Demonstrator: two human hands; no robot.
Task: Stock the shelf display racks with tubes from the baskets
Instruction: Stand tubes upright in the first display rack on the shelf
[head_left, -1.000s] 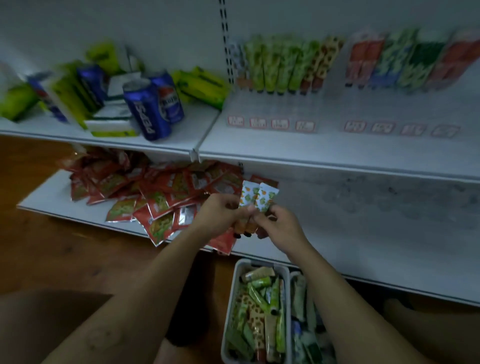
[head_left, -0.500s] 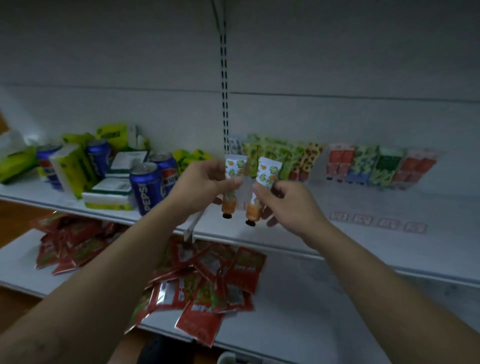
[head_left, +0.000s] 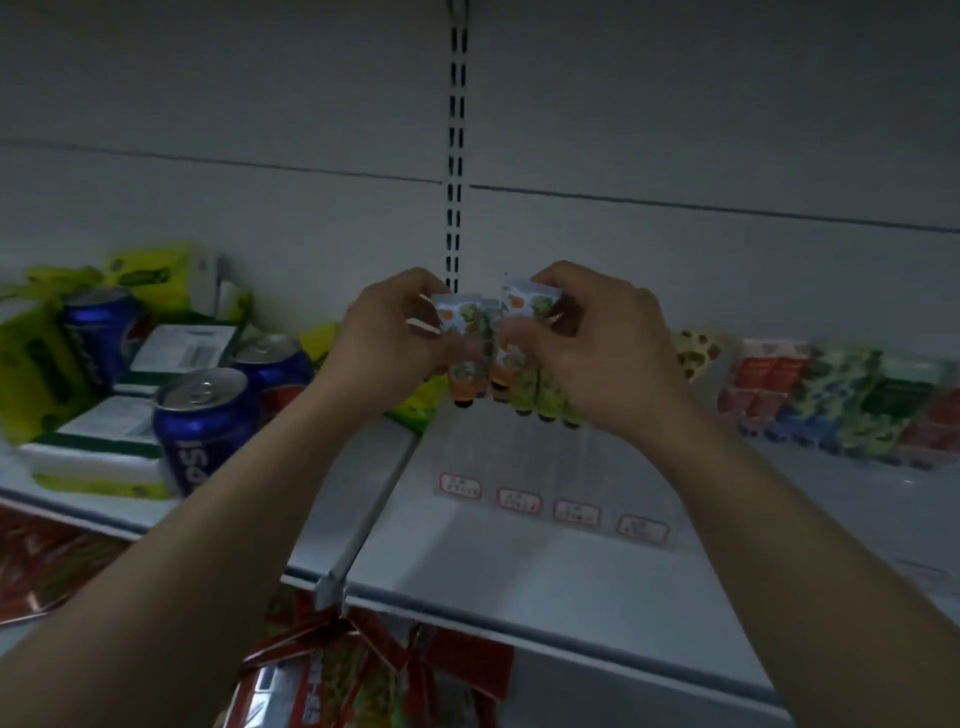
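A person is reaching both bare arms up to a white shop shelf (head_left: 519, 577). The left grip (head_left: 395, 343) is pinching a small fruit-print tube (head_left: 453, 325), orange cap pointing down. The right grip (head_left: 608, 353) is curling its fingers round a matching second tube (head_left: 519, 306), held just beside the first. Both tubes are hanging above the left end of a clear display rack (head_left: 519, 457), right in front of a row of green tubes (head_left: 540, 397) standing cap down in it. Red-bordered price labels (head_left: 460, 486) are lining the rack's front. To the right, a second rack (head_left: 831, 395) is holding red, blue and green tubes. On the neighbouring shelf to the left, blue cola cans (head_left: 202, 421) are standing among green-and-white packs (head_left: 104, 457). Red snack packets (head_left: 337, 675) are lying on the shelf below.
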